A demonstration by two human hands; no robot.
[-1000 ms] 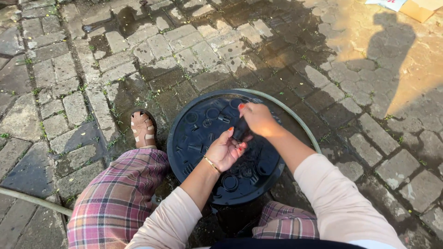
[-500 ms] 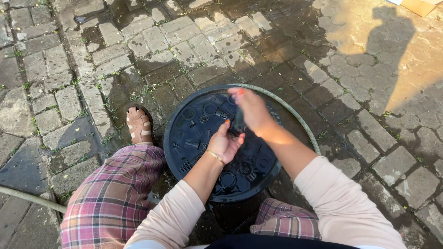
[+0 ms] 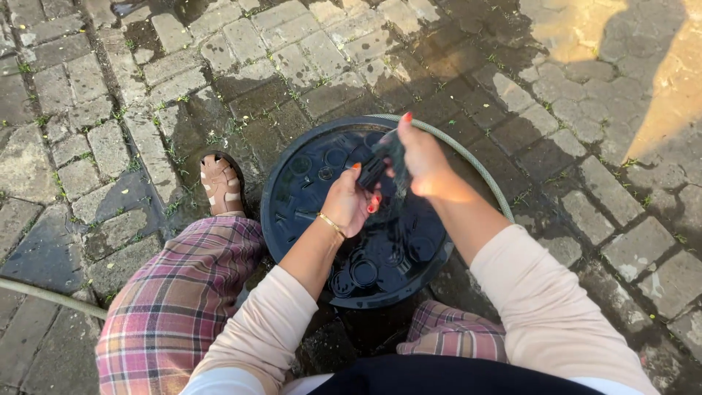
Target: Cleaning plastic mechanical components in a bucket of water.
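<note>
A person crouched on a wet brick pavement (image 3: 95, 139) works both hands over a round black tray (image 3: 344, 278). The left hand (image 3: 349, 203) is curled, its fingertips closed on the lower end of a small dark object (image 3: 382, 167), while the right hand (image 3: 423, 162) wraps around the upper end of the same piece, fingers folded over it. The object is blurred and partly hidden between the hands, so its exact kind cannot be told; it looks dark, narrow and wet, held just above the middle of the tray.

The tray is a black plastic disc with a raised rim and rows of round cups moulded into its floor. Its surface glistens with water, and the cups near the edge closest to the person look rinsed and free of dirt, which suggests the washing is well under way. How clean the far cups are cannot be judged, since shade and the hands cover them, and the piece in hand appears to be still in work.

A pale green hose (image 3: 468, 150) curves round the tray's far and right edge, touching the rim. A sandalled foot (image 3: 221, 184) stands just beside the left edge, and plaid trousers (image 3: 175, 307) frame the near side. Sunlight falls on the pavement's far right corner.
</note>
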